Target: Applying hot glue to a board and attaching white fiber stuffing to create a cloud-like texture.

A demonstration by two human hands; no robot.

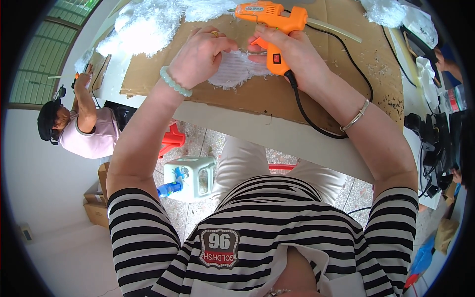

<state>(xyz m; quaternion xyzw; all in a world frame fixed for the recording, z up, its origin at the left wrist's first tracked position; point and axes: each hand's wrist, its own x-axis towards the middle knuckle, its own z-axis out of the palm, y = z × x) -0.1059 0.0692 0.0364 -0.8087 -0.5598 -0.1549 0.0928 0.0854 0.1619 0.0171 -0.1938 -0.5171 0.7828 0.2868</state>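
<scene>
Gripping orange glue gun (273, 29) | left hand (198, 57) pinching fluffy, perhaps ribbed white fabric (232, 70)

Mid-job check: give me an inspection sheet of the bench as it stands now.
Surface: cardboard sheet laid over a white table, flecked with white fibres.
Job's things: orange glue gun with a clear glue stick at the back; white fringed fabric piece lying on the cardboard.
Clutter: white fluffy fibre pile at the far left, a smaller tuft at the far right.
Grips: right hand wrapped around the gun's handle; left hand pressing on the fabric piece.
Cables: black cord runs from the gun handle across the cardboard and over the near table edge.
Surroundings: another person seated at left; white stool and red stool under the table.
</scene>
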